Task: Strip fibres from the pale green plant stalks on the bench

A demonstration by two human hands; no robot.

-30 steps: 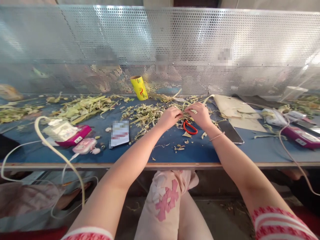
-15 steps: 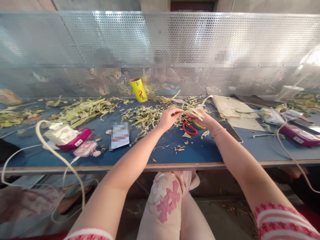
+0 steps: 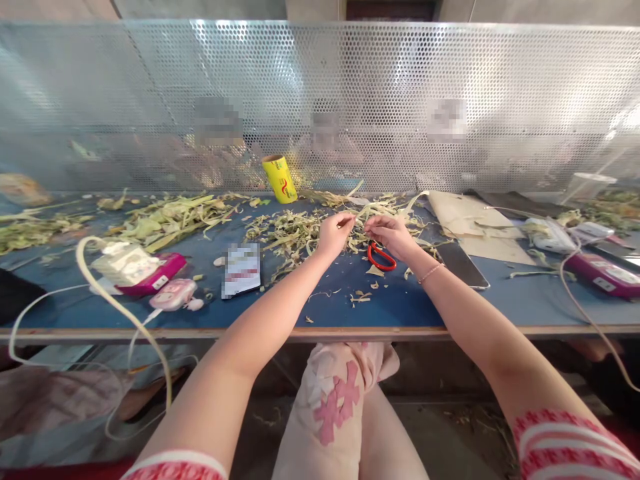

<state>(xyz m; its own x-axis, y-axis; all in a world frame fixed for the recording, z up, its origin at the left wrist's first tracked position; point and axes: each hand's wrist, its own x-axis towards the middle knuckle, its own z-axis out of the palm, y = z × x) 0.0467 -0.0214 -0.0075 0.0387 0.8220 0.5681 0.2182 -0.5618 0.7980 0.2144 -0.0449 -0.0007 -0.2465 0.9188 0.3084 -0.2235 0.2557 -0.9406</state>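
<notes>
Over the pile of pale green plant strips (image 3: 295, 230), my left hand (image 3: 336, 237) is closed in a pinch. Whatever lies between its fingertips is too small to make out. My right hand (image 3: 393, 237) is a short gap to its right, thumb and fingers also pressed together, their content hidden. The fingertips of both hands point toward each other without touching. Just below my right hand lie the red handles of scissors (image 3: 381, 256) on the blue table (image 3: 300, 310); strips and my hand hide the rest of them.
A yellow tube (image 3: 280, 180) leans by the perforated metal screen (image 3: 320, 80). Phones (image 3: 241, 270) (image 3: 463, 265), a pink case (image 3: 173, 294), magenta-edged boxes (image 3: 150, 277) and cables lie around. Brown cardboard (image 3: 465, 213) is at right; more leaves (image 3: 170, 217) lie left. People sit beyond the screen.
My hands have moved slightly apart. The pale strips that showed over my right hand are no longer seen there, and its fingers are now more visible.
</notes>
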